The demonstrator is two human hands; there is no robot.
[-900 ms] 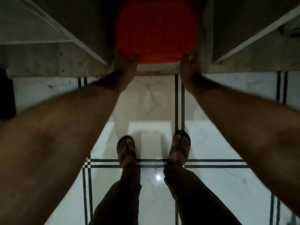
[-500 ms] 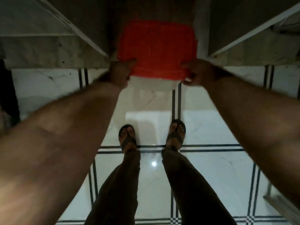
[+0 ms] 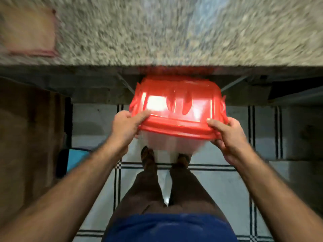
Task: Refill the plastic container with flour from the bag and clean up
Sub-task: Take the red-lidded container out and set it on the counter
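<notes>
A clear plastic container (image 3: 167, 143) with a red clip-on lid (image 3: 178, 109) hangs in the air in front of me, just below the counter's front edge. My left hand (image 3: 126, 125) grips its left near corner, fingers on the lid rim. My right hand (image 3: 229, 137) grips its right near corner, thumb on the lid and fingers under the rim. The lid is on. The container's far side lies under the counter edge. No flour bag is clearly in view.
A speckled granite counter (image 3: 174, 32) fills the top of the view, with a blurred tan and pink object (image 3: 29, 32) at its far left. Open cupboard doors (image 3: 31, 137) stand at left and right. A white tiled floor (image 3: 209, 180) and my feet lie below.
Both hands have pulled the red-lidded container out of the low cupboard and raised it to just under the counter edge. My view has risen, so the counter top is in sight.
</notes>
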